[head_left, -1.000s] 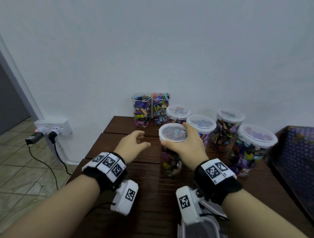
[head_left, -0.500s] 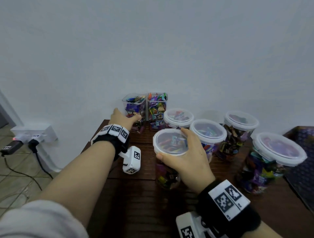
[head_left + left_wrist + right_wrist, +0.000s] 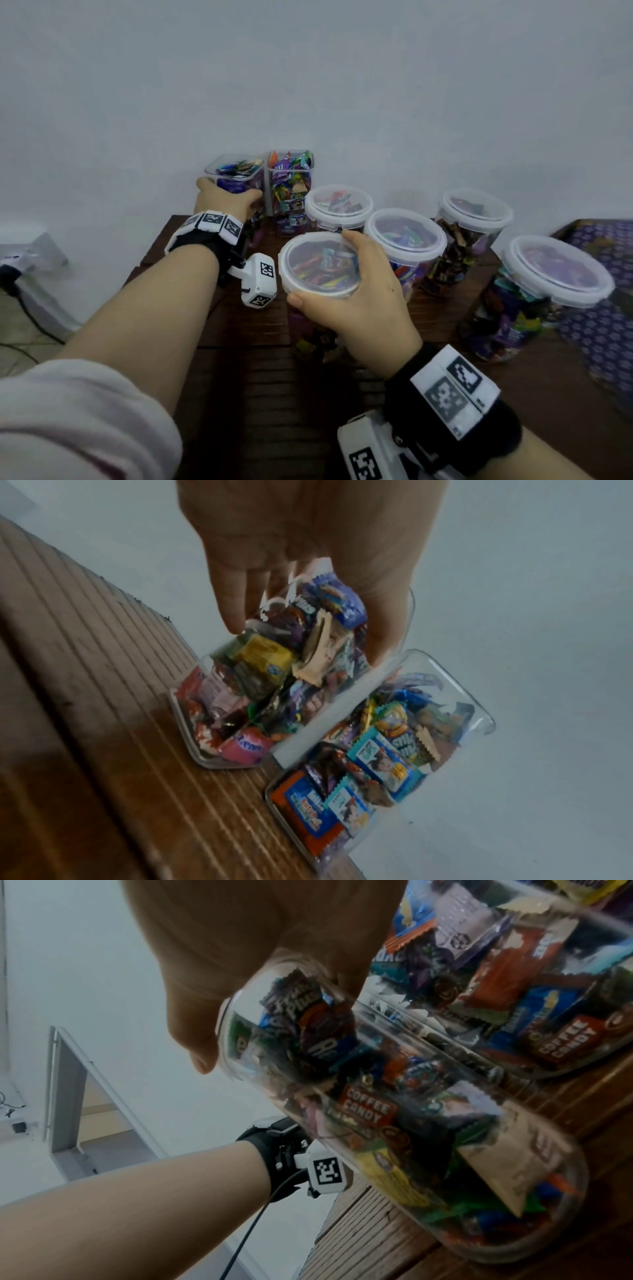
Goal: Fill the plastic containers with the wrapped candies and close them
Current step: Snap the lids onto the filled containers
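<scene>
Dark slatted tabletop (image 3: 260,394) against a white wall: my left hand (image 3: 226,202) grips the lidless square container (image 3: 236,173), my right hand (image 3: 359,301) clasps the lidded round container (image 3: 318,263); a tilted lift could spill candies.

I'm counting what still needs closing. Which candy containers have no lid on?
The two square containers at the back by the wall: the left one, gripped by the left hand, and its neighbour. All five round jars carry white lids.

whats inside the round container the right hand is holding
Through the clear lid and wall of the round container, mixed wrapped candies show, some labelled coffee candy. The right hand covers part of the lid, hiding what lies beneath.
</scene>
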Demonstrator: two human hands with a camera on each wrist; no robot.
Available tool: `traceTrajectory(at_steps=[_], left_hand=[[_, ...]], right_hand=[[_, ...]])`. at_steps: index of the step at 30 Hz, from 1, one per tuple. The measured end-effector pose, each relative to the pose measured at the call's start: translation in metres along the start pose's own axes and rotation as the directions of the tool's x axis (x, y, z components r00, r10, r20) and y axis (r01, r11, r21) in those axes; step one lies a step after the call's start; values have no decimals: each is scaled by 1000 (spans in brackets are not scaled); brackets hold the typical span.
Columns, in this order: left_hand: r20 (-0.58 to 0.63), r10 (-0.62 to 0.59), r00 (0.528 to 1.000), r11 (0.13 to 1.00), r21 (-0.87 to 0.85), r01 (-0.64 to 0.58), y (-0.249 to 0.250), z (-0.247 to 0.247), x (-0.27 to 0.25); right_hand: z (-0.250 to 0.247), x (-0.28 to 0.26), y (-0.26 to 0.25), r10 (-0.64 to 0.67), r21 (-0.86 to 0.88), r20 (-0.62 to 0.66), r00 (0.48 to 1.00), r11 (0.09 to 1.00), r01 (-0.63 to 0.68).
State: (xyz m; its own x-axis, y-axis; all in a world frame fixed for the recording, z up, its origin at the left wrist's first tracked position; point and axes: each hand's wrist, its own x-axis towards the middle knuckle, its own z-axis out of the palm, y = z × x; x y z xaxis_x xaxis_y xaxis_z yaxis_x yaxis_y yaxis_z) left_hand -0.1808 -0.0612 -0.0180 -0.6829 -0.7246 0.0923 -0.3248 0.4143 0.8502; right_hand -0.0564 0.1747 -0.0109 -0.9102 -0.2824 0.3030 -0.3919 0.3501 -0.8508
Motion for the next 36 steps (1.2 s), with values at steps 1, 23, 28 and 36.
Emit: traceTrajectory(at_steps=[1,23,28,36], left_hand=[[-4,6,1000,1000,3,-6,-2,-4,-3],[270,227,936,969,-161,-189,-51,-157,-155],[373,294,880,945,-250,-210,-58,-164,-198],[519,274,809,945,-302,-126,-59,-160,-245]], right_hand=[[0,0,-1,4,5,1,1000,1000,-4],[-87,-36,1,94,-687,266,959,717,120],[-96,-54,32,455,-860,383,804,494,131],[-94,-62,53,577,-915,309,756,398,69]])
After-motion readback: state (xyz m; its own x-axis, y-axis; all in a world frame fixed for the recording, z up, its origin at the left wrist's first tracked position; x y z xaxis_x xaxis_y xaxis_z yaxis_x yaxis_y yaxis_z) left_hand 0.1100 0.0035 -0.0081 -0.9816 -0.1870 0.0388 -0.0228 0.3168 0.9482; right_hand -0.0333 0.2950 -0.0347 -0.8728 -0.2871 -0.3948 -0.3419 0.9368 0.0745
